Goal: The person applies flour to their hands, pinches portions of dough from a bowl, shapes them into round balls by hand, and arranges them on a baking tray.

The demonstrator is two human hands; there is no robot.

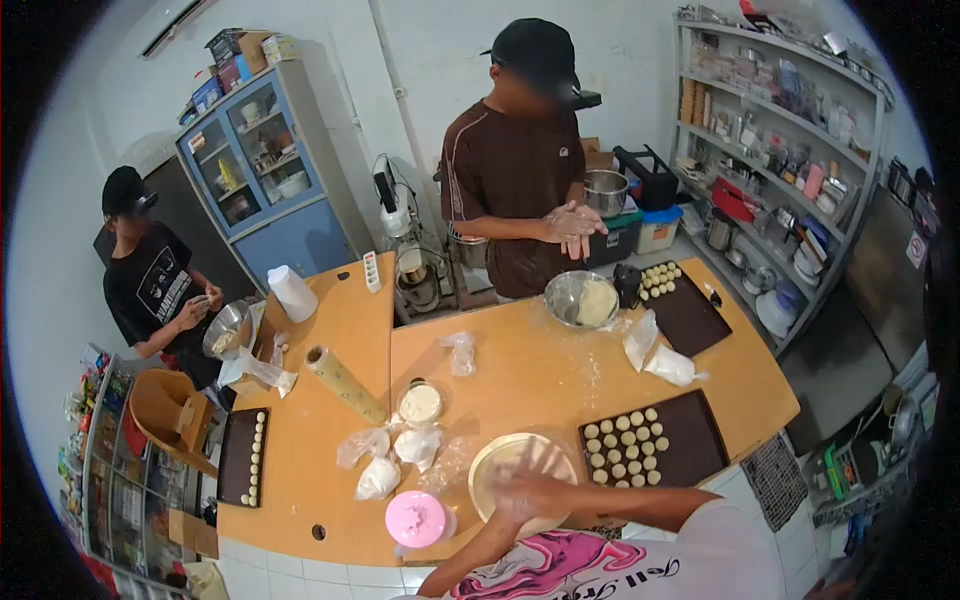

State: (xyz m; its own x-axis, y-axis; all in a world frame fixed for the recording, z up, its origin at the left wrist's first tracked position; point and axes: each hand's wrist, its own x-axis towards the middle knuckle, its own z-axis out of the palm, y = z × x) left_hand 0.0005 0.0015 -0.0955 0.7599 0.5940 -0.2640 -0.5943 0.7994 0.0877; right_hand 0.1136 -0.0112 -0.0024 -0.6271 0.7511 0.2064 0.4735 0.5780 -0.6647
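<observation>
Palm against palm, my left hand (513, 497) and my right hand (548, 494) meet above a wide round bowl (480, 472) with a pale inside. Motion smears both hands, and blurred spread fingers point away from me. Whether anything lies between the palms is hidden. To the right, a dark baking tray (695, 450) carries rows of small pale dough balls (627, 450). A pink lidded container (418, 520) stands left of the bowl. Beyond it are knotted bags of white powder (378, 479) and a small bowl of pale powder (420, 403).
Across the table a person (520, 170) rubs floury hands near a metal bowl of dough (598, 300). Another person (150, 270) works at the left. More trays (690, 315) of dough balls lie at the far right and left. A cling film roll (345, 385) lies mid-table.
</observation>
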